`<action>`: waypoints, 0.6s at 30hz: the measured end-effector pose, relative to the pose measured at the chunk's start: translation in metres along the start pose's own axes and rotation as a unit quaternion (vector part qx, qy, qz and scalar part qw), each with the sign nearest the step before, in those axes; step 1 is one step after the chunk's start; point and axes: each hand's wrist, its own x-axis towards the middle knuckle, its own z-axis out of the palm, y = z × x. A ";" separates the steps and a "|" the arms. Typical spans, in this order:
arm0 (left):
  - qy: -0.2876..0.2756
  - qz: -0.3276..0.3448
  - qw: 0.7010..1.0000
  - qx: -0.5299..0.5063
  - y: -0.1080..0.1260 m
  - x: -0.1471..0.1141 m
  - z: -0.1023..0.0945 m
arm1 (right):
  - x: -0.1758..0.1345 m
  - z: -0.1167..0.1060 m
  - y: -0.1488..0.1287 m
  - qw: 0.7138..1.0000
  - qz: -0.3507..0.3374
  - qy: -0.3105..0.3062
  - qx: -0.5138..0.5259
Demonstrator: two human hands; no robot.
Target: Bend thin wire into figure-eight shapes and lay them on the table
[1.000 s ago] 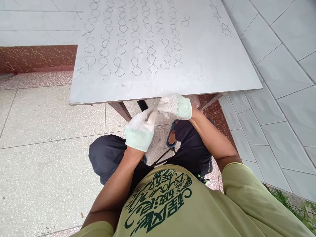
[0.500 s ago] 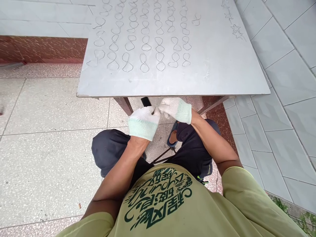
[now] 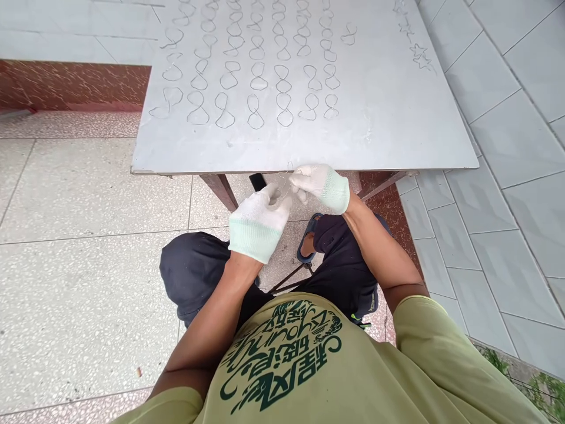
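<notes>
Both my hands wear white knit gloves with pale green cuffs and meet just before the table's front edge. A thin bent wire (image 3: 289,166) with a small loop sticks up between them; the rest of it is thin and partly hidden by the fingers. My right hand (image 3: 314,181) pinches the wire from the right. On the other side, my left hand (image 3: 261,215) has its thumb and fingers curled around the wire's lower part. Rows of thin figure-eight wire shapes (image 3: 285,110) lie flat on the grey-white tabletop (image 3: 375,150) beyond.
Star-shaped wire pieces (image 3: 421,56) lie at the table's far right. Under the front edge are wooden table legs (image 3: 219,191) and a dark flat object (image 3: 257,181). A tiled wall (image 3: 507,165) stands close on the right. My knees are beneath the hands.
My hands have drawn slightly apart and turned, the right one a little up and right. The wire loop now shows between them, where it was hidden before.
</notes>
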 end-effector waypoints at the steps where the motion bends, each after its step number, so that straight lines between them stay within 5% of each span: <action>1: -0.009 0.003 1.000 0.009 0.000 -0.002 -0.001 | 0.000 -0.001 -0.003 1.000 0.014 -0.002 0.015; 11: -0.059 0.035 0.995 0.074 -0.018 0.003 -0.001 | -0.010 0.002 -0.028 0.998 0.044 -0.035 -0.003; 18: -0.145 0.105 0.955 0.238 -0.008 0.007 -0.013 | -0.011 0.000 -0.026 0.999 0.020 -0.042 -0.017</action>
